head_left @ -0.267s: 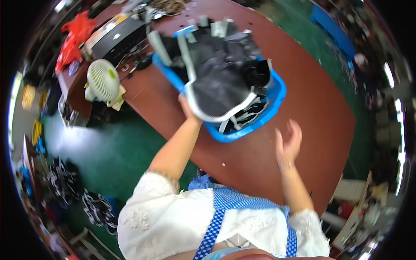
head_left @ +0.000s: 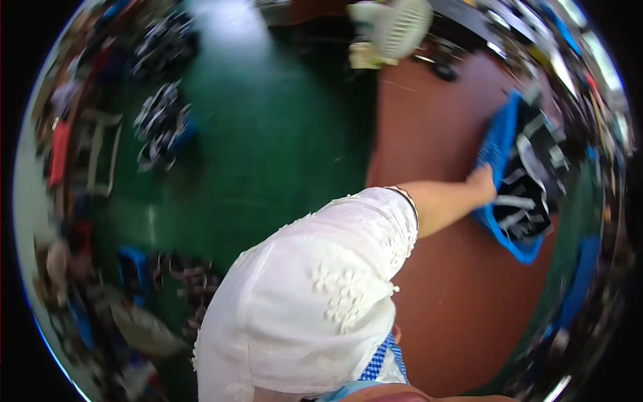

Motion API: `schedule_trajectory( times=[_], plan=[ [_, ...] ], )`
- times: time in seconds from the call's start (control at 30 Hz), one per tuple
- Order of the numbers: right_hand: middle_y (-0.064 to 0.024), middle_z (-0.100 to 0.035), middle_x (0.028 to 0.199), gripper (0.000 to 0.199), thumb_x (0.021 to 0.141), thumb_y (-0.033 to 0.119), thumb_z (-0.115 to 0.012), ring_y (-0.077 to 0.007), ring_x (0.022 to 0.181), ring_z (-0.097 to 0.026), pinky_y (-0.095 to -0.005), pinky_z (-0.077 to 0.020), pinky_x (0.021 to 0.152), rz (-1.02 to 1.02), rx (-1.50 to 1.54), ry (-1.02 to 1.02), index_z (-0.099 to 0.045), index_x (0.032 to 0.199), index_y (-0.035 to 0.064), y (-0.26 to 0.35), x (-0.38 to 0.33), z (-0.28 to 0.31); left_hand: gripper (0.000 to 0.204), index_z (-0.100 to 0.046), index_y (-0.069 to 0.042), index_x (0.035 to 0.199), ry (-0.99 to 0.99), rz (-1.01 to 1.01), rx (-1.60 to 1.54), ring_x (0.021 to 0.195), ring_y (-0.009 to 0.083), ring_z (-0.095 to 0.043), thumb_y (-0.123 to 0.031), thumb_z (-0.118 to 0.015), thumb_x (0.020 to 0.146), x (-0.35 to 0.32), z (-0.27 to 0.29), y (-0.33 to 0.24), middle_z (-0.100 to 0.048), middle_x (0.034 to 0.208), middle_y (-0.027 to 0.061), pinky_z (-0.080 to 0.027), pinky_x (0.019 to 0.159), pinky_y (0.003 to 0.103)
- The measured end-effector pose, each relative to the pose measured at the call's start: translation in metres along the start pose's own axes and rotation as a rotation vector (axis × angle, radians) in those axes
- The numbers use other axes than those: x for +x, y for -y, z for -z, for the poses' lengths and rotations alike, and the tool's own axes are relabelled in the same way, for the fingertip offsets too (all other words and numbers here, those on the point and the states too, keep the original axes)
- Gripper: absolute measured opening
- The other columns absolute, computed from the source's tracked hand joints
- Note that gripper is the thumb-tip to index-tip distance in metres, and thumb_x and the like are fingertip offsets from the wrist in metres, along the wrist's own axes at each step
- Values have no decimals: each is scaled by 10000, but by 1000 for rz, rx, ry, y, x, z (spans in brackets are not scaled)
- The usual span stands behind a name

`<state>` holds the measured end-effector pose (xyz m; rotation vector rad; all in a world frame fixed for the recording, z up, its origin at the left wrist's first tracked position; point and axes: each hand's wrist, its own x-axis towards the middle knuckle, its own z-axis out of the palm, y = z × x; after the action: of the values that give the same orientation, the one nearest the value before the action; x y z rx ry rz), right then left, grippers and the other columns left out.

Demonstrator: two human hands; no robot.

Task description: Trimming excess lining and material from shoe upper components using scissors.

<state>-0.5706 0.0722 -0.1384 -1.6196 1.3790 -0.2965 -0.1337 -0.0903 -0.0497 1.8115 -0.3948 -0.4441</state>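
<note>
A blue plastic basket (head_left: 493, 224) stands on the reddish-brown table at the right of the view. Black fabric pieces with white edging (head_left: 522, 175) are heaped in it and rise above its rim. At the basket's near side is my left hand (head_left: 481, 185), closed at the rim, with the arm stretched out to the right; its fingers are partly blurred. My right hand is out of the picture.
The table (head_left: 442, 288) has a white fan (head_left: 405, 28) at its far left end, with a dark device (head_left: 462, 17) beside it. Bundles of black and white strips (head_left: 163, 127) lie on the green floor (head_left: 268, 127), left of the table. A pale frame (head_left: 104, 153) stands beyond them.
The view has swung left, so the basket and table now appear farther right and more floor shows. My right hand has left the picture. My left hand stays at the basket.
</note>
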Motion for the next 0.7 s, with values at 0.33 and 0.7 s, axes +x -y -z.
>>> schedule_trajectory(
  times=[0.33, 0.7],
  plan=[
    [-89, -603, 926, 403, 750, 70, -714, -162, 800, -592, -276, -502, 713, 208, -409, 783, -502, 1089, 16, -33, 52, 16, 207, -657, -46, 910, 376, 741, 948, 962, 308, -614, -85, -525, 756, -567, 332, 276, -635, 977, 169, -502, 803, 441],
    [-76, -658, 814, 315, 771, 127, -712, -128, 740, -637, -263, -505, 681, 671, -484, 1523, -558, 1025, 23, 70, -223, -248, 229, -504, -110, 613, -2321, 782, -650, 415, 139, -467, -191, -478, 826, -1010, 459, 376, -543, 565, 25, -328, 364, 265]
  ],
)
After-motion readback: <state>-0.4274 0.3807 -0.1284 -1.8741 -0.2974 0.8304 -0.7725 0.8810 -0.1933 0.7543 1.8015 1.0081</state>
